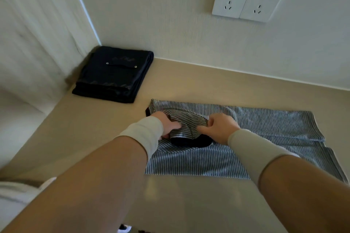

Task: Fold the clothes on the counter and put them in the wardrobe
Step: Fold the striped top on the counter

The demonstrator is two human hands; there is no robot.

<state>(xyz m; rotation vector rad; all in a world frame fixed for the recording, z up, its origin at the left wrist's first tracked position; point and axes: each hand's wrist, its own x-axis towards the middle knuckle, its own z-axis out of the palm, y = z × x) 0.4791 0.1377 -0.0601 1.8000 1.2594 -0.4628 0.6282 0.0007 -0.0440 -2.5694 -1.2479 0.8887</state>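
Currently: both hands grip the collar end of the striped shirt (265, 130) on the counter (94, 138).

I see the shirt lying flat, its long axis running left to right, the body extending rightward past my right hand (220, 128). My left hand (167, 126) and right hand each pinch the bunched striped fabric near the dark collar, close together. A folded dark garment (113, 75) lies well apart in the far-left corner. I judge the next fold runs along the long axis.
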